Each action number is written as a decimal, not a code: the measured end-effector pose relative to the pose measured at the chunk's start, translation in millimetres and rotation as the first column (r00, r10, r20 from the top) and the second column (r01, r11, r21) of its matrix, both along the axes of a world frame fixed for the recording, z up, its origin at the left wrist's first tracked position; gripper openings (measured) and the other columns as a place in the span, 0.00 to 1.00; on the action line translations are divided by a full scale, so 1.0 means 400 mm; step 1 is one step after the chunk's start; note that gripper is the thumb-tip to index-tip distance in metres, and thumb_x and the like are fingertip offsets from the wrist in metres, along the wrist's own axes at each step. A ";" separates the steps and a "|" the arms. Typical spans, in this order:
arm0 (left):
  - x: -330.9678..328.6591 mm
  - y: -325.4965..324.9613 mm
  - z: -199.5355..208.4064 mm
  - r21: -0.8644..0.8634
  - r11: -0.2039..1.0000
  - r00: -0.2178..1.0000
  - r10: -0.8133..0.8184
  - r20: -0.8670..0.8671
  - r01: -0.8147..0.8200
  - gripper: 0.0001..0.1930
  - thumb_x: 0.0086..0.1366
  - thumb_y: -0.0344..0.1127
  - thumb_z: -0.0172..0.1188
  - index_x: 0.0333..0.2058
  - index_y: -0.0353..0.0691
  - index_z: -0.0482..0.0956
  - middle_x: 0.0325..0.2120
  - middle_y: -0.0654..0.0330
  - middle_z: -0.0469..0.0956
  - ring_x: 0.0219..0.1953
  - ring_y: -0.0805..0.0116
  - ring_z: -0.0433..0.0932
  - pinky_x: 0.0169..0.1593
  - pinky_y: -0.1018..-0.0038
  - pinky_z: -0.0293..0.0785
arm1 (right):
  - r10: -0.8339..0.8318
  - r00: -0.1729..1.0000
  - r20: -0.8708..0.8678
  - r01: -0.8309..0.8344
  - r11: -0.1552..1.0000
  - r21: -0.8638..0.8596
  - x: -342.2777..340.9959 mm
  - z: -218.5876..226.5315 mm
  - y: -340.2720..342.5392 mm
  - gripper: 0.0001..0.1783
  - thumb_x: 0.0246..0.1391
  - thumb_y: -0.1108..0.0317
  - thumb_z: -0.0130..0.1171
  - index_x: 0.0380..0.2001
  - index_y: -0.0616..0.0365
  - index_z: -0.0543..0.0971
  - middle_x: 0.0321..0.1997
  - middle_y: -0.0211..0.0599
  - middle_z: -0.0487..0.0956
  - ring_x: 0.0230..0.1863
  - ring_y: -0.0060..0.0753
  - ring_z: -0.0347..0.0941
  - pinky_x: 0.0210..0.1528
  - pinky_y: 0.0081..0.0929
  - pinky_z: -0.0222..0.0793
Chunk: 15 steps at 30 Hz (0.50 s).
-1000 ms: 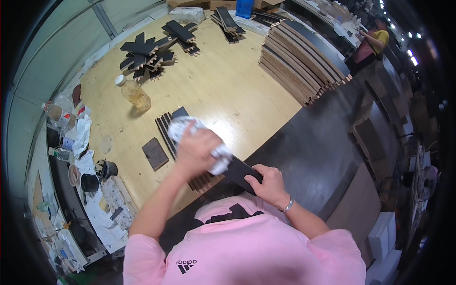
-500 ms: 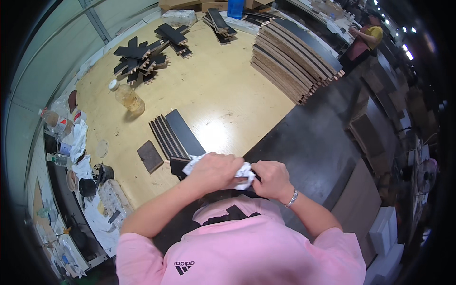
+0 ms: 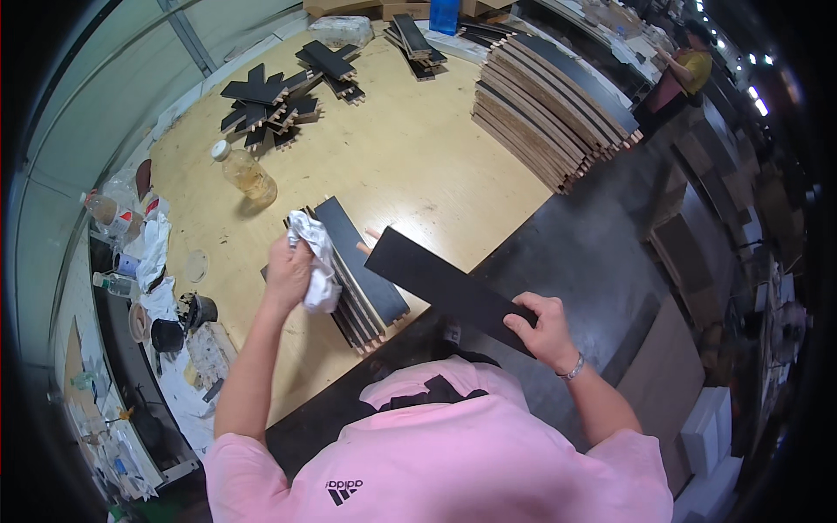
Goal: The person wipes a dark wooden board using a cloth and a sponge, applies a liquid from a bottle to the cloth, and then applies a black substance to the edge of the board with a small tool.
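Pale yellow tabletop (image 3: 418, 144) spreads ahead of you, its working edge running diagonally past your body, with a co-worker (image 3: 689, 74) standing well apart at the upper right. Large panels (image 3: 540, 122) are stacked at the table's right side, perhaps to leave the middle free. Beyond the clear bottle (image 3: 248, 179), dark pieces lie in a crisscross pile (image 3: 261, 105), an arrangement that probably makes single ones easier to pick up. Tubs (image 3: 167, 335) sit off to your left, apart from the boards.

Your right hand (image 3: 542, 331) grasps the near end of a black board (image 3: 445, 292), thumb across its upper face and the other fingers apparently beneath. Held by one end, it has most of its broad face uncovered, and the pegs (image 3: 364, 247) at its far end project free. The board is tilted above the table's edge, in front of your torso.

Your left hand (image 3: 288, 275) has its fingers curled around a bunched white cloth (image 3: 318, 261); the crumpling likely gives a thicker pad. Cloth and hand are over a row of narrow boards (image 3: 353, 309); whether they touch, you cannot tell from this angle. Beside that row, a wider board (image 3: 362, 257) shows its dark face.
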<state>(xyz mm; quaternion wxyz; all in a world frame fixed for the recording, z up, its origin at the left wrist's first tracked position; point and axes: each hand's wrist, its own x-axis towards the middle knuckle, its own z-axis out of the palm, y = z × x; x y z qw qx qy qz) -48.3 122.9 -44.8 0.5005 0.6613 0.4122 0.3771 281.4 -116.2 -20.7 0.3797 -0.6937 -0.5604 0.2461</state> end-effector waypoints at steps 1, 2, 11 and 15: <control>0.015 -0.010 -0.017 -0.182 0.982 0.982 -0.013 0.190 0.048 0.08 0.71 0.32 0.51 0.36 0.36 0.77 0.29 0.67 0.77 0.31 0.80 0.73 0.35 0.79 0.71 | 0.015 1.000 0.002 -0.015 1.000 -0.002 -0.008 -0.003 0.003 0.12 0.44 0.64 0.67 0.28 0.63 0.80 0.24 0.48 0.79 0.23 0.47 0.77 0.27 0.31 0.70; 0.053 -0.035 0.003 -0.260 0.965 0.959 0.043 0.279 0.032 0.06 0.69 0.30 0.52 0.36 0.36 0.77 0.30 0.67 0.77 0.31 0.80 0.73 0.36 0.79 0.71 | 0.012 1.000 0.002 -0.012 1.000 -0.006 -0.013 -0.002 0.004 0.12 0.44 0.64 0.67 0.28 0.63 0.80 0.24 0.48 0.79 0.23 0.47 0.77 0.27 0.31 0.70; 0.134 -0.127 0.039 -0.407 0.910 0.926 0.082 0.368 0.081 0.10 0.61 0.28 0.64 0.42 0.35 0.78 0.33 0.66 0.79 0.32 0.79 0.76 0.37 0.78 0.73 | 0.079 0.996 0.028 -0.073 0.983 -0.169 -0.044 0.010 0.034 0.14 0.47 0.60 0.65 0.30 0.61 0.82 0.25 0.48 0.80 0.27 0.48 0.78 0.30 0.35 0.72; 0.147 -0.142 0.026 -0.371 0.928 0.913 0.133 0.386 0.022 0.09 0.63 0.28 0.62 0.42 0.35 0.78 0.33 0.66 0.79 0.32 0.80 0.76 0.36 0.80 0.72 | 0.020 0.980 0.197 -0.004 0.997 -0.081 -0.086 0.013 0.087 0.19 0.49 0.53 0.64 0.33 0.59 0.82 0.29 0.46 0.81 0.34 0.48 0.79 0.37 0.38 0.74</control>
